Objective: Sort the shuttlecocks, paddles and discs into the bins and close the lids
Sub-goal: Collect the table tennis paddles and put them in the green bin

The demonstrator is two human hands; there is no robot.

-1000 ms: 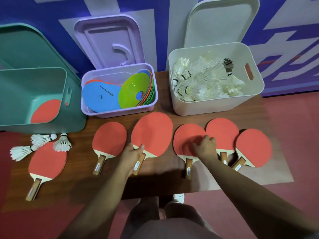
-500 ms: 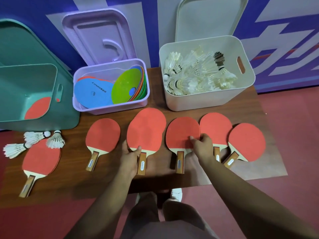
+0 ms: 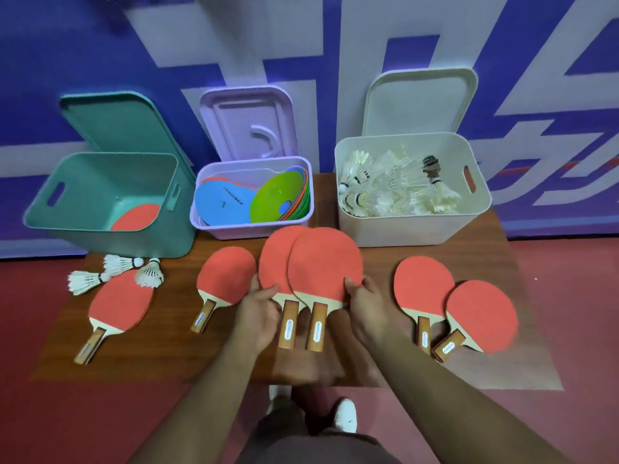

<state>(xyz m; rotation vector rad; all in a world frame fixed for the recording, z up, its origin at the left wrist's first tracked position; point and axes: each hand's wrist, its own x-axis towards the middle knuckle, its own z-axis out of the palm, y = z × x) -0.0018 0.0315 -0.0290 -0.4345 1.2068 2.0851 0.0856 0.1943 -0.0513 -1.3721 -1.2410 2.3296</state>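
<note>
The sorting is judged partly done. The discs (image 3: pixel 221 204) are gathered in the purple bin (image 3: pixel 248 231) at 12 o'clock, most shuttlecocks (image 3: pixel 395 195) are in the white bin (image 3: pixel 402 229) at 2 o'clock, and only 1 binned paddle (image 3: pixel 137 217) is seen in the green bin (image 3: pixel 134 242) at 10 o'clock. Left on the counter (image 3: pixel 167 346) are 6 paddles and 3 loose shuttlecocks (image 3: pixel 117 262) at 9 o'clock, and all 3 lids (image 3: pixel 248 122) are raised. At the centre, 2 paddles are overlapped. The left paddle (image 3: pixel 274 259) is pinched at its neck by the left hand (image 3: pixel 258 313), and the right paddle (image 3: pixel 325 262) is gripped at its blade edge by the curled right hand (image 3: pixel 368 306). Both long axes run from 12 to 6 o'clock, with blades toward 12 and handles toward 6.
</note>
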